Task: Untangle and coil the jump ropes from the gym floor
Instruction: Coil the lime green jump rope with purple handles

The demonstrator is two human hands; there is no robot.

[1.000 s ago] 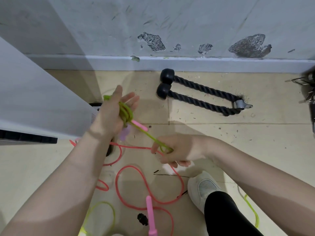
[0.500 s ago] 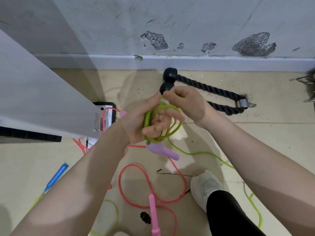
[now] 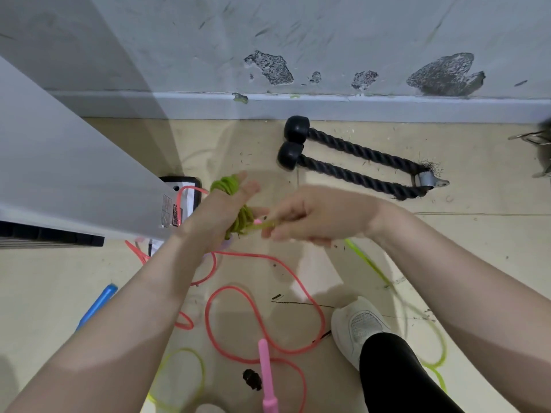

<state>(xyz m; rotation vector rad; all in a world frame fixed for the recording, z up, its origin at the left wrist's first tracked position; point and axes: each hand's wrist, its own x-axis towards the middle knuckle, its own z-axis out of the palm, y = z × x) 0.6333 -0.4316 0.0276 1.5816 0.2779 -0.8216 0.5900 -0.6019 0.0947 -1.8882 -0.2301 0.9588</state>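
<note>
The green jump rope (image 3: 238,204) is wound in coils around the left hand (image 3: 229,210), fingers extended; the right hand (image 3: 313,216) just beside it pinches the rope's free strand in its grip.

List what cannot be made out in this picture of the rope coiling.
Head view only:
- Right hand: motion blur; its grip on the green rope is unclear.
- Left hand: the rope's coils cover the palm; finger hold uncertain.
- Pink handle: bottom edge cuts off its end.
- Blue handle: left forearm hides its lower end.
- Metal object: cut by right edge, unidentifiable.
</note>
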